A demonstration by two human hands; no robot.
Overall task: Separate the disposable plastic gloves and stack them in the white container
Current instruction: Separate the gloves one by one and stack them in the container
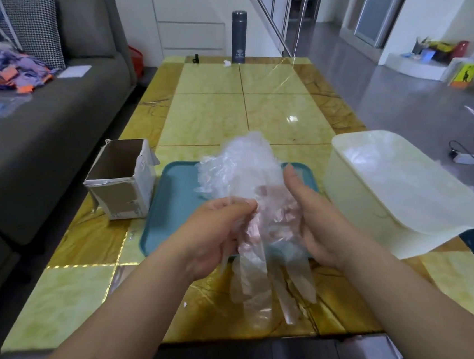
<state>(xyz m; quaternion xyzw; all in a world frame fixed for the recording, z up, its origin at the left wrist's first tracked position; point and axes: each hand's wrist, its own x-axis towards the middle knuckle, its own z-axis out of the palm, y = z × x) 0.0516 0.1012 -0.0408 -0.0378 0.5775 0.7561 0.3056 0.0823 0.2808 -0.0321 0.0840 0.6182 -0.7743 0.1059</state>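
Glossy yellow tiled worktop [275,108]. Rigid white container [348,196] sits right of the teal tray [171,203]. Clear glove wad [246,172] is held above the tray: featherlight, floppy, clingy film, likely tears easily, best pinched at one cuff edge and peeled. Left hand [215,234] pinches film. Right hand [313,224] grips the wad, fingers curled behind it.

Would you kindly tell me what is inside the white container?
Thin clear plastic gloves lie inside the white container; the translucent layers hide their count and the floor.
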